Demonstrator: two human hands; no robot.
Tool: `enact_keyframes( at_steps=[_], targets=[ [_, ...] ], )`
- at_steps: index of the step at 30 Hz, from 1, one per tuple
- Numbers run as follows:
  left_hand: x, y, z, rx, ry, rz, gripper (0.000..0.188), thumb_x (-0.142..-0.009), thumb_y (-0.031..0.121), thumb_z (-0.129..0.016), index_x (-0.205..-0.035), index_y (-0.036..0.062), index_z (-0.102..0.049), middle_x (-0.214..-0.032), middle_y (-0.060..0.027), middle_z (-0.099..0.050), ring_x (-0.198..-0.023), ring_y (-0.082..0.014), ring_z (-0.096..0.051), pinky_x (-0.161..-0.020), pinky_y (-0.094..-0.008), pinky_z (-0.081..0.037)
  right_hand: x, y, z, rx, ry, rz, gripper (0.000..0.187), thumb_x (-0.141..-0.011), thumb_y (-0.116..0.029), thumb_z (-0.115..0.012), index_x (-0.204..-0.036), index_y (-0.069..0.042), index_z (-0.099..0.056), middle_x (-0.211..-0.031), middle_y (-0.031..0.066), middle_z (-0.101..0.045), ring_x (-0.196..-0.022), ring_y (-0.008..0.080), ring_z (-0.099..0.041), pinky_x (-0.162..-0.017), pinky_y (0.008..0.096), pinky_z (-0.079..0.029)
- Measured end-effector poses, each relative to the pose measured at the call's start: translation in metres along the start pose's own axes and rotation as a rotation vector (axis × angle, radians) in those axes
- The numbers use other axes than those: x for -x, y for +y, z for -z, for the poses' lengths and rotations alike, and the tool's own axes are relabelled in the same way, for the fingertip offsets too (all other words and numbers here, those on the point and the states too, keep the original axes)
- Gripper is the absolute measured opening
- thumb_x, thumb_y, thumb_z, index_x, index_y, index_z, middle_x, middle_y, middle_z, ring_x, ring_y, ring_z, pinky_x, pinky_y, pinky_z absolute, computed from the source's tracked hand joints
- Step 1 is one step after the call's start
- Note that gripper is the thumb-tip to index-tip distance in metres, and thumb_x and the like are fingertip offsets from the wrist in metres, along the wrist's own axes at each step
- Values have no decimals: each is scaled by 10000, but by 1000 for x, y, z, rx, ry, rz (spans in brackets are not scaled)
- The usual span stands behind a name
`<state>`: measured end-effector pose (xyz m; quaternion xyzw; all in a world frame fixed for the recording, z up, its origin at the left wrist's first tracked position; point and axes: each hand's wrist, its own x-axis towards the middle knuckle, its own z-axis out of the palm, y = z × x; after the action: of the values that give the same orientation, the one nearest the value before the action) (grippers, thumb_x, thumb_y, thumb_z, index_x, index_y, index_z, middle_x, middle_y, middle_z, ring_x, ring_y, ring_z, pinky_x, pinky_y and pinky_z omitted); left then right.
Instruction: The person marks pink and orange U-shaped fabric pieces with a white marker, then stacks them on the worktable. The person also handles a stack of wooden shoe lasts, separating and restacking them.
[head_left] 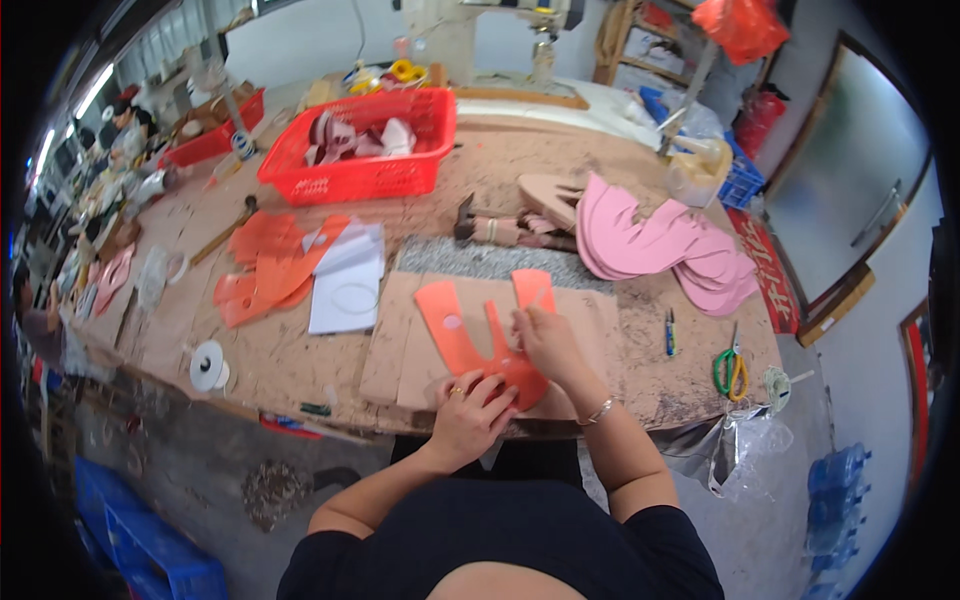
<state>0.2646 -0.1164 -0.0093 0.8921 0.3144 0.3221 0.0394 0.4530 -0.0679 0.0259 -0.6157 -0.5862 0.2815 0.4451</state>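
Head view, and it's all about the hands down at lower center. The left hand (pixel 472 412) has its fingers loosely spread and a bit curled, resting on the bottom end of a flat orange piece (pixel 455 335) with prongs sticking up. So that grip is more of a hold-down than a pinch, from what I can see. The right hand (pixel 550 347) is on the piece's right prong, fingers bunched and curled in. Can't tell if that grip is pinching the edge or something small, since the fingertips are mostly tucked out of sight.

The orange piece lies flat on a tan board (pixel 592 335), middle of the frame, just below a speckled grey slab (pixel 440 256). All of it's on a scuffed brown table (pixel 290 372).

Rest of the table: more orange pieces (pixel 265 260) left of center, with white paper (pixel 345 290) beside them, then a red basket (pixel 400 182) up top with pinkish bits in it. Pink pieces (pixel 630 240) are fanned in a stack right of center, scissors (pixel 740 378) with green and yellow handles sit at the right edge, and a white spool (pixel 208 367) is lower left.
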Motion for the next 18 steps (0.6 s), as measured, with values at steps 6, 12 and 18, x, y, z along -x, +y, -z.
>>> enact_keyframes(
  at_steps=[6, 12, 18],
  targets=[
    [6, 1, 0, -10, 3, 36, 311, -846, 309, -709, -1129, 181, -697, -1214, -9, -593, -1164, -245, -497, -969, -454, -310, 25, 3, 0, -14, -37, -23, 290, -1014, -229, -516, -947, 30, -627, -759, 148, -685, -633, 240, -671, -619, 341, -517],
    [4, 0, 0, -8, -9, 37, 311, -844, 303, -710, -1129, 178, -697, -1221, -9, -590, -1163, -248, -497, -967, -451, -314, 24, -3, 0, 28, -97, 77, 265, -1012, -213, -518, -933, 22, -611, -751, 150, -672, -697, 236, -690, -654, 338, -528],
    [3, 0, 0, -6, -8, 37, 307, -844, 299, -711, -1127, 179, -697, -1222, -14, -591, -1160, -252, -500, -964, -455, -318, 19, 2, 2, -31, -154, 59, 262, -1019, -209, -505, -954, 17, -619, -747, 130, -682, -694, 210, -690, -659, 323, -528]
  ],
)
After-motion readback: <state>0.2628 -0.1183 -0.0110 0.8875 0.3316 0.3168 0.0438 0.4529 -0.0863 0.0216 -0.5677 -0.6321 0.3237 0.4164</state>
